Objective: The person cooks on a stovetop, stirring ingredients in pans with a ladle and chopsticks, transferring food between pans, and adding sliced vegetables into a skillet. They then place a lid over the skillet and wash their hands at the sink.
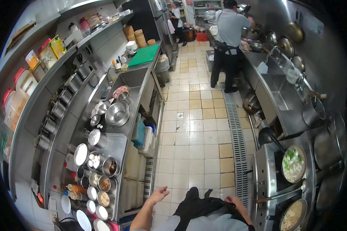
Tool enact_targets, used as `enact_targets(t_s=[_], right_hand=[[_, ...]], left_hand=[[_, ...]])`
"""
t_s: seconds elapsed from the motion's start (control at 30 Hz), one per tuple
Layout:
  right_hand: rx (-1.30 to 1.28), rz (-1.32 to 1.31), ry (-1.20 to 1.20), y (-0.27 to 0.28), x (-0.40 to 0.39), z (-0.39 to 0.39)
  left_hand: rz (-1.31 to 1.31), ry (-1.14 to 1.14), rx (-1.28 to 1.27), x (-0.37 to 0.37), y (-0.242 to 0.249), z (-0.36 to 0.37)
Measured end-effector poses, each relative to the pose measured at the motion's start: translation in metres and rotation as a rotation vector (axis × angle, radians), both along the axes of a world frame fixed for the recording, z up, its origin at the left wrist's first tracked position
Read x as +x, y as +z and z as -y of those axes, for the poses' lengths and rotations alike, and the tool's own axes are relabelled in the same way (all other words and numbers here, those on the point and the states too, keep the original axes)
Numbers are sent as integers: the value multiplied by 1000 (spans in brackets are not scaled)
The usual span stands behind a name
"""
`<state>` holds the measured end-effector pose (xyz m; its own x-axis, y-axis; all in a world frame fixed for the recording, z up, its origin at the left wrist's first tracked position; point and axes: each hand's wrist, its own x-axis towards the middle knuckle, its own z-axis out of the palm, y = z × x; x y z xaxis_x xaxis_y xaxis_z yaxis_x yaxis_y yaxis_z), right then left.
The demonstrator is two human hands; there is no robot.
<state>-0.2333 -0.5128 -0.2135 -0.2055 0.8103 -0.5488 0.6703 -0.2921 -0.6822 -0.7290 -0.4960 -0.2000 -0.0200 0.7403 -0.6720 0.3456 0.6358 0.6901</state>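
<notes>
Starting nearest, at the wearer's waist: one black apron (pixel 194 210), over a pale grey top. One left hand (pixel 158 195), bare, fingers loosely spread, palm open, over the tiled floor (pixel 182 152). One right hand (pixel 232 200), bare, at the apron's other side, partly hidden; whether it grips anything cannot be told.

Right side, near: one stove (pixel 260 165). On it, a front pan (pixel 293 215) with pale contents, nearest the right hand though well apart from it; beyond, a second pan (pixel 294 163) with white and green food. Between the two pans, a long handle (pixel 275 196) with a brown grip.

Left side, near: round containers (pixel 104 199) of assorted ingredients in rows, one holding white, egg-shaped items (pixel 93 159). Next, a metal tray (pixel 120 142) bearing several of them; past its far edge, a wide steel bowl (pixel 117 113) among smaller bowls. Above, lidless-looking pots (pixel 58 109) along a wall rack.

Mid-distance: a slotted floor drain (pixel 233 131) running lengthwise; a right-hand sink (pixel 280 90); a left-hand sink (pixel 133 79); a green board (pixel 144 55) beyond it.

Far: bamboo steamers (pixel 140 39) in stacks; a person in grey (pixel 229 29) at the right counter; a red crate (pixel 201 37); another person (pixel 176 17) by the dark cabinets.
</notes>
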Motion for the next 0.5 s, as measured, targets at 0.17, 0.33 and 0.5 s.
enact_targets(t_s=[0.17, 0.33, 0.5], right_hand=[[225, -31, -82, 50, -57, -127], [311, 16, 31, 9, -63, -185], [341, -123, -39, -10, -81, -259]], left_hand=[[42, -44, 163, -24, 56, -92], [73, -118, 254, -28, 112, -173], [38, -274, 391, -35, 164, -279]])
